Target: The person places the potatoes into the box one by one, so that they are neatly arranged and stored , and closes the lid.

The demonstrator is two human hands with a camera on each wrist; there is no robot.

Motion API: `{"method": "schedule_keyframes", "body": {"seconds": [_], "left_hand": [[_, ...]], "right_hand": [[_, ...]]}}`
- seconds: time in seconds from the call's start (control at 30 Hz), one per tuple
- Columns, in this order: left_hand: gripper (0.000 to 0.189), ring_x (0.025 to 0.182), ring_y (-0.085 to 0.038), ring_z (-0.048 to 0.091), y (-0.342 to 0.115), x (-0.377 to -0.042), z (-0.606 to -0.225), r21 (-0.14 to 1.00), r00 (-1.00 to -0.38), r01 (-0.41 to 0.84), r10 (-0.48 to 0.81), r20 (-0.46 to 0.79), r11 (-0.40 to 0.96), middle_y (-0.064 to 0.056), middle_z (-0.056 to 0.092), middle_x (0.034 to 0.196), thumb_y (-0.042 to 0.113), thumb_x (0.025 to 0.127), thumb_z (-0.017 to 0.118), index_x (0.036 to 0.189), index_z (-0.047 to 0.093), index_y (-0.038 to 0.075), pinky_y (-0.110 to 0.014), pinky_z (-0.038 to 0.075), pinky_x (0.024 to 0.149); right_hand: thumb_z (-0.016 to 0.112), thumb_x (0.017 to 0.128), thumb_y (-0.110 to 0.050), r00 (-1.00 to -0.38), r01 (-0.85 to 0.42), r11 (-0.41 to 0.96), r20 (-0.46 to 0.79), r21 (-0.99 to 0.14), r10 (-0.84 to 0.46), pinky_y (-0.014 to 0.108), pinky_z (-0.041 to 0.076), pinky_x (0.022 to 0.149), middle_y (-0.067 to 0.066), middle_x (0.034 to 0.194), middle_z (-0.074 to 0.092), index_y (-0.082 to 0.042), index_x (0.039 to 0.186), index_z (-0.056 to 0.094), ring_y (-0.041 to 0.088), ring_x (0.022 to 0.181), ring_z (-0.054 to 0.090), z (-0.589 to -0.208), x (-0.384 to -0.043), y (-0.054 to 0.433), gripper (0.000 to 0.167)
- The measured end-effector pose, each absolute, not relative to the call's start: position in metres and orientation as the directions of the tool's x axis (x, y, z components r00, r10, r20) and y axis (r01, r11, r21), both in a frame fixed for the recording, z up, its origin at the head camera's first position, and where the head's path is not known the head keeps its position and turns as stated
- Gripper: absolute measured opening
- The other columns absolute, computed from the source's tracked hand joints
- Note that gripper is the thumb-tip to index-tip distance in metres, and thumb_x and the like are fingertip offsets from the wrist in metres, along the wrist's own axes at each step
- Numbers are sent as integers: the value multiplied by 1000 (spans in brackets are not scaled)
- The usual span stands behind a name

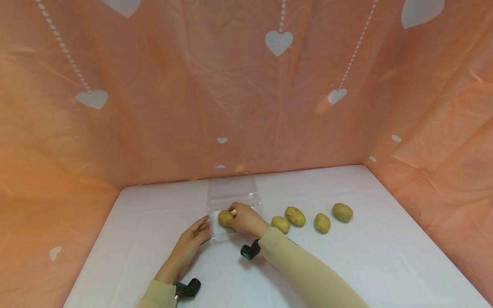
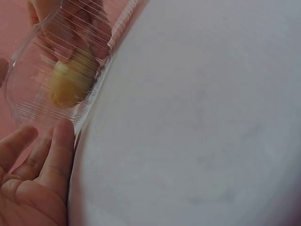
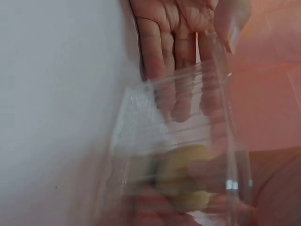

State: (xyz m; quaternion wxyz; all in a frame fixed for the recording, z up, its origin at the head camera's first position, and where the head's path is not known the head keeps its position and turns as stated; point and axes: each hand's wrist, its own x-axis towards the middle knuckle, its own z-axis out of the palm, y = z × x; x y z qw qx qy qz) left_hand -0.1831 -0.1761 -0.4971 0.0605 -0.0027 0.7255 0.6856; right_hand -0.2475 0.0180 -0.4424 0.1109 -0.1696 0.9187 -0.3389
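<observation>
A clear plastic container [image 1: 221, 236] stands on the white table, its hinged lid [image 1: 232, 186] folded back towards the curtain. Inside it my right hand [image 1: 247, 220] pinches a potato [image 1: 225, 218] between thumb and fingers, low over the container's floor. Through the ribbed wall, the left wrist view shows this potato [image 2: 70, 84] with the fingers around its upper end. My left hand [image 1: 193, 236] is beside the container's left wall, fingers extended and their tips at the plastic. In the right wrist view the held potato [image 3: 183, 172] is blurred behind the wall.
Several loose potatoes [image 1: 295, 216] lie on the table [image 1: 366, 256] to the right of the container, the closest one [image 1: 280, 224] near my right forearm. An orange curtain [image 1: 246, 107] with pale hearts encloses the table's back and sides. Each wrist carries a small black camera [image 1: 250, 250].
</observation>
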Motion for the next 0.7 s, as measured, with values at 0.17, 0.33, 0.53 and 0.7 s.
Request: {"method": "schedule_keyframes", "body": {"seconds": [0.17, 0.33, 0.53, 0.7], "left_hand": [[56, 133, -29, 40, -177, -183, -497, 993, -992, -96, 78, -102, 69, -20, 44, 143, 15, 95, 61, 146, 41, 8, -45, 36, 107], [55, 133, -30, 40, -176, -183, -499, 992, -991, -97, 89, -104, 79, -20, 44, 144, 16, 96, 60, 147, 41, 7, -46, 36, 108], [55, 134, -28, 40, -176, -182, -497, 991, -988, -118, 90, -124, 66, -18, 44, 145, 15, 95, 60, 147, 41, 7, -44, 36, 108], [57, 134, -28, 39, -177, -183, -497, 991, -989, -102, 101, -110, 83, -17, 44, 145, 18, 95, 62, 147, 41, 9, -45, 35, 108]], "right_hand": [[69, 86, -21, -930, -172, 727, -134, -665, -342, 40, 50, 85, 13, 107, 66, 1, 125, 56, 21, 92, 59, -442, -248, 15, 46], [68, 85, -24, -951, -147, 711, -100, -687, -294, 41, 53, 77, 19, 100, 65, 7, 118, 53, 24, 85, 60, -448, -249, 4, 48], [68, 88, -26, -955, -190, 715, -41, -672, -292, 31, 46, 56, 8, 76, 57, 5, 97, 54, 19, 65, 52, -457, -250, -8, 35], [70, 89, -30, -962, -183, 720, -29, -669, -271, 29, 44, 54, 4, 73, 53, 3, 96, 53, 17, 63, 50, -456, -249, -10, 38]]}}
